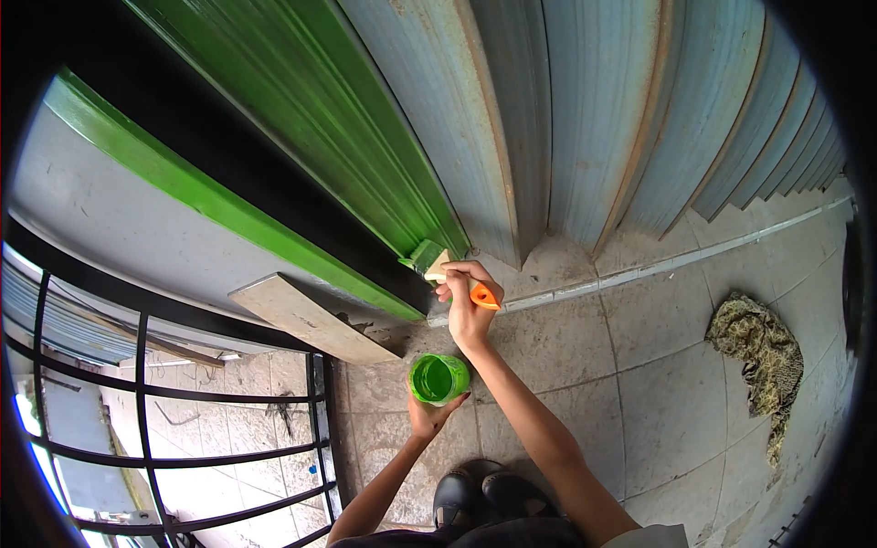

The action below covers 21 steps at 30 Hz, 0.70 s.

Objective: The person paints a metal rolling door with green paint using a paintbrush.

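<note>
My right hand (468, 297) grips a paintbrush (482, 294) with an orange-tipped handle. Its bristles, coated in green, touch the bottom of a green-painted metal panel (365, 137) near the floor. Below it, my left hand (429, 416) is wrapped around a small cup of green paint (439, 378), held upright with its open top toward me. Wet-looking green covers the ribbed panel, while the neighbouring corrugated sheet (603, 110) is bare grey-blue with rusty edges.
A grey board (311, 320) leans by the green-edged frame (210, 201) at left. A black barred gate (142, 393) stands lower left. A crumpled patterned cloth (758, 361) lies on the tiled floor (667, 402) at right. My black shoes (484, 498) are below the cup.
</note>
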### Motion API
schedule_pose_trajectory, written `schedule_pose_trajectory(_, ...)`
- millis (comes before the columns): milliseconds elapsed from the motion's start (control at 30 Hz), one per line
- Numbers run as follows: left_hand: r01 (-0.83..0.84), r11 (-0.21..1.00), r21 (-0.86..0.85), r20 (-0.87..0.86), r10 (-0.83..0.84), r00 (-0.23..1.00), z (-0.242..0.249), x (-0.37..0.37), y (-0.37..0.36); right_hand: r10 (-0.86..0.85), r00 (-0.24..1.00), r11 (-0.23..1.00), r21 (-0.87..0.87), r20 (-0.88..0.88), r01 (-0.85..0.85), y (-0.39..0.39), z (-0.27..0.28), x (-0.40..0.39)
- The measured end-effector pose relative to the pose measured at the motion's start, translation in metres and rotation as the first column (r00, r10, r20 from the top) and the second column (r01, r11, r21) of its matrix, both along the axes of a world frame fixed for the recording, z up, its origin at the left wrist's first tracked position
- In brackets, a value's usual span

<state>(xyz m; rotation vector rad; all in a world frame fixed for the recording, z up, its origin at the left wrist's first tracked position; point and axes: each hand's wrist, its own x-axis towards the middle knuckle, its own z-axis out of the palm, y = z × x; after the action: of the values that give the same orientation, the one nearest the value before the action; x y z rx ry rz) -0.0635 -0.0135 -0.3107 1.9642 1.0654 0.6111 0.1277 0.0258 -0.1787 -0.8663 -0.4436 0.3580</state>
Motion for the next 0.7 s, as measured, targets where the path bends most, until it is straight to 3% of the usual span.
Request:
schedule_pose_trajectory(167,-0.051,0.999,-0.001,0.044,0.051,0.998,-0.010,-0.003,0.001,-0.010,0.997,0.955,0.296,0.080,-0.014,-0.008,0.045,0.007)
schedule_pose_trajectory(400,-0.044,0.999,0.015,-0.006,0.044,0.999,-0.019,-0.007,0.003,0.005,1.000,0.998,-0.057,-0.003,-0.005,-0.008,-0.086,-0.006)
schedule_pose_trajectory(533,-0.039,0.999,-0.014,0.018,0.039,0.999,-0.012,-0.003,0.003,-0.088,0.993,0.977,-0.204,-0.082,0.069,-0.009,-0.113,-0.003)
schedule_pose_trajectory(633,-0.057,0.998,-0.016,0.046,0.058,0.997,-0.009,0.000,0.002,-0.049,0.981,0.975,-0.224,-0.190,0.005,-0.008,-0.111,-0.001)
schedule_pose_trajectory(700,-0.049,0.999,-0.017,0.001,0.049,0.999,-0.009,-0.002,0.001,-0.044,0.995,0.983,-0.184,-0.093,0.026,0.007,-0.102,-0.003)
